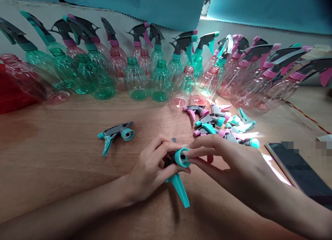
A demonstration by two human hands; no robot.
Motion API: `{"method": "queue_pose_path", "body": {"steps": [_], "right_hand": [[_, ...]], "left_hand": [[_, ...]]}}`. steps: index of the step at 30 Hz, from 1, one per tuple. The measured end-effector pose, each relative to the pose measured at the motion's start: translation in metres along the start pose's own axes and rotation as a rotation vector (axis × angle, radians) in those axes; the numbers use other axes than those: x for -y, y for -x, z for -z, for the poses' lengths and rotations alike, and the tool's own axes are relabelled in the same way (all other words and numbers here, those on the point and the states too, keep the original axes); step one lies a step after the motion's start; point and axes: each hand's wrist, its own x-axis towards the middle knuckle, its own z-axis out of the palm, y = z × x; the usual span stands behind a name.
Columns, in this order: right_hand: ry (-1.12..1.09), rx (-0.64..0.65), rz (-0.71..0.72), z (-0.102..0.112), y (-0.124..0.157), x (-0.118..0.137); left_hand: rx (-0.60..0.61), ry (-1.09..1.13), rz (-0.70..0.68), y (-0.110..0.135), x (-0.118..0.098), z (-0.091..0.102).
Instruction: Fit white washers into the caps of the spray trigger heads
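Bottles (135,79), teal and pink, crowd the far bench (52,157), too overlapped to count. One loose sprayer head (116,133) lies left. At centre front, the left hand (150,167) grips one held sprayer head (178,164), which has a grey body and a teal lever hanging down. The right hand (233,160) pinches its teal collar. Further right are a sprayer heap (223,124) and one phone (298,171).

No legible text, label, brand or number on any bottle (160,82), spray head (181,157), phone (301,171) or table (64,164).

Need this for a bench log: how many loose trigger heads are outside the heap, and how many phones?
Teal-and-grey plastic trigger spray heads: 2, the lone head and the held head in left hand and right hand
Black flat phone: 1
Total: 3
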Motion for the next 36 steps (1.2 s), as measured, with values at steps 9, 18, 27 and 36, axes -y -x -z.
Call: {"method": "queue_pose_path", "body": {"steps": [9,18,27,36], "right_hand": [[0.103,0.15,0.07,0.006,0.002,-0.004],[0.162,0.194,0.086,0.008,0.001,-0.004],[0.248,0.18,0.104,0.012,-0.001,-0.003],[0.241,0.208,0.125,0.01,0.001,-0.003]], "left_hand": [[0.018,-0.008,-0.026,-0.001,0.002,0.0],[0.03,-0.022,-0.112,-0.001,0.003,-0.001],[0.08,-0.047,-0.082,0.0,0.003,0.0],[0.028,-0.043,-0.081,0.002,0.005,-0.003]]}}
